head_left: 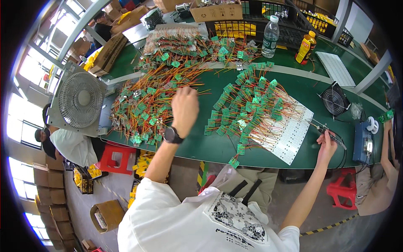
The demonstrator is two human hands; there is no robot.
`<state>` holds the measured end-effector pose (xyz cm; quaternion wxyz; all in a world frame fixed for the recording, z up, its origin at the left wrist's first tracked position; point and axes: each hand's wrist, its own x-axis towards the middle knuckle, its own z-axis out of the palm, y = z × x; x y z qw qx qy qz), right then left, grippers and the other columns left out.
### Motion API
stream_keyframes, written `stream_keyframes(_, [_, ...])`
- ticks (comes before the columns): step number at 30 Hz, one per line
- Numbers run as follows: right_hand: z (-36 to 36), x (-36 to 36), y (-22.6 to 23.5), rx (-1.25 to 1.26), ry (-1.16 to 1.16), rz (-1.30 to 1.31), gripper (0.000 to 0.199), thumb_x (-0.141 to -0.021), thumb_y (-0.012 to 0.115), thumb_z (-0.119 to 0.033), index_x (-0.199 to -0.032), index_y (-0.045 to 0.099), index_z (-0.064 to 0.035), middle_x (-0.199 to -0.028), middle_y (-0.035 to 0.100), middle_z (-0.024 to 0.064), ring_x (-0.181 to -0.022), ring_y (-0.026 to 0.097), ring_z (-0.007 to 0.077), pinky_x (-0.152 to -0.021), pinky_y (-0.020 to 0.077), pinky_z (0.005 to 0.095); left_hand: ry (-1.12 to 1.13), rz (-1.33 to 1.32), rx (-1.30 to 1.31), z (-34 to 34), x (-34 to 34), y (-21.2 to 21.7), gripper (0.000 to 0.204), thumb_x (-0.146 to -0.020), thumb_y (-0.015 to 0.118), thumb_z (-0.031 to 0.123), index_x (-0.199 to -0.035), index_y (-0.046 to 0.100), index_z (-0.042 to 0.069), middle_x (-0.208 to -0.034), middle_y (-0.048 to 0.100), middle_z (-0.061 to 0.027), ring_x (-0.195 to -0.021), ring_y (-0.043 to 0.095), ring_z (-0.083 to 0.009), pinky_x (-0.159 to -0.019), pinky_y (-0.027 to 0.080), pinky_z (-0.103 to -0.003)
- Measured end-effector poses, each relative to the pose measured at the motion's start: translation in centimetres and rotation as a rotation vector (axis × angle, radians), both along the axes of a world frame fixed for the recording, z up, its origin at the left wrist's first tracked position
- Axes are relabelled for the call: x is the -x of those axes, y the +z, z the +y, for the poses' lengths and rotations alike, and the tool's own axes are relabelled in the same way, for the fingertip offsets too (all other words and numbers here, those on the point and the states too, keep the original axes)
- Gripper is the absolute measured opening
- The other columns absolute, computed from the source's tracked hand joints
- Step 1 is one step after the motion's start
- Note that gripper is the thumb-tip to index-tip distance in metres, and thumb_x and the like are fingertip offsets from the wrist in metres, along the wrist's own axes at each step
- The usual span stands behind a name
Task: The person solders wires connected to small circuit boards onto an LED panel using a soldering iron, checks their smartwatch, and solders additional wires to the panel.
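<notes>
My right hand [326, 148] grips a soldering iron [334, 137], whose tip points left at the right edge of a white perforated board [289, 145]. Rows of red and yellow wires lie on this board, with small green circuit boards [241, 124] fanned out along its left side. Over the right edge of a big heap of wired circuit boards [140, 111] is my left hand [184, 107], wearing a dark watch. Its fingers are curled closed; what they hold, if anything, is hidden.
A grey fan [82, 98] stands at the left. Behind are a water bottle [270, 37], an orange drink bottle [306, 47] and black crates [289, 25]. At the right are a small round black fan [334, 100], a blue soldering station [362, 143] and a person's arm [388, 145].
</notes>
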<state>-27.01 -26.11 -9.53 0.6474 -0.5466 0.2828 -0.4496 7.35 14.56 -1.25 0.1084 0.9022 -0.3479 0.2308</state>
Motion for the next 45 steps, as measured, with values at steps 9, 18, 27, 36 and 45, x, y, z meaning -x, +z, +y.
stream_keyframes(9, [0.2, -0.4, 0.3, -0.021, 0.016, -0.041, 0.019, -0.093, 0.067, -0.012, -0.105, 0.065, 0.0033, -0.074, 0.065, 0.0069, -0.058, 0.06, 0.0148, -0.054, 0.0429, 0.0237, -0.035, 0.112, -0.094, 2.1, -12.5, -0.5, 0.026, -0.089, 0.064, 0.02, -0.11, 0.067, 0.004, -0.103, 0.07, -0.014, -0.098, 0.065, -0.0336, -0.086, 0.05, -0.044])
stream_keyframes(18, [0.3, -0.2, 0.3, -0.021, -0.02, -0.019, 0.021, -0.092, 0.069, -0.014, -0.104, 0.064, 0.0021, -0.075, 0.065, 0.007, -0.058, 0.061, 0.0143, -0.054, 0.0425, 0.0234, -0.041, 0.241, -0.143, 0.3, -11.9, 2.6, 0.026, -0.077, 0.076, 0.024, -0.091, 0.07, 0.002, -0.09, 0.073, -0.013, -0.085, 0.069, -0.0294, -0.078, 0.054, -0.04])
stream_keyframes(27, [0.7, -0.1, 0.7, -0.03, 0.011, -0.026, 0.021, -0.091, 0.069, -0.014, -0.102, 0.063, 0.003, -0.072, 0.064, 0.0072, -0.056, 0.06, 0.0142, -0.053, 0.0432, 0.0237, -0.269, 0.551, 0.643, -1.1, -13.6, 3.5, 0.017, -0.092, 0.07, 0.014, -0.098, 0.066, -0.002, -0.092, 0.072, -0.0052, -0.082, 0.066, -0.0111, -0.076, 0.055, -0.029])
stream_keyframes(36, [0.9, -0.3, 1.2, -0.037, 0.0, -0.019, 0.021, -0.09, 0.07, -0.012, -0.101, 0.062, 0.0032, -0.073, 0.064, 0.0074, -0.055, 0.06, 0.0143, -0.052, 0.0431, 0.0241, -0.467, 1.09, 0.769, -9.1, -0.6, 3.1, 0.019, -0.096, 0.062, 0.008, -0.106, 0.061, -0.008, -0.094, 0.074, -0.0115, -0.084, 0.068, -0.0092, -0.07, 0.052, -0.021])
stream_keyframes(45, [0.6, -0.9, 0.9, -0.046, 0.004, -0.028, 0.021, -0.09, 0.07, -0.012, -0.101, 0.063, 0.0039, -0.074, 0.065, 0.0092, -0.057, 0.061, 0.0154, -0.054, 0.0426, 0.0246, -0.795, 1.278, 0.665, -17.9, 6.9, 1.4, 0.025, -0.098, 0.057, 0.006, -0.119, 0.059, -0.008, -0.082, 0.07, -0.0067, -0.085, 0.067, -0.0137, -0.086, 0.05, -0.027])
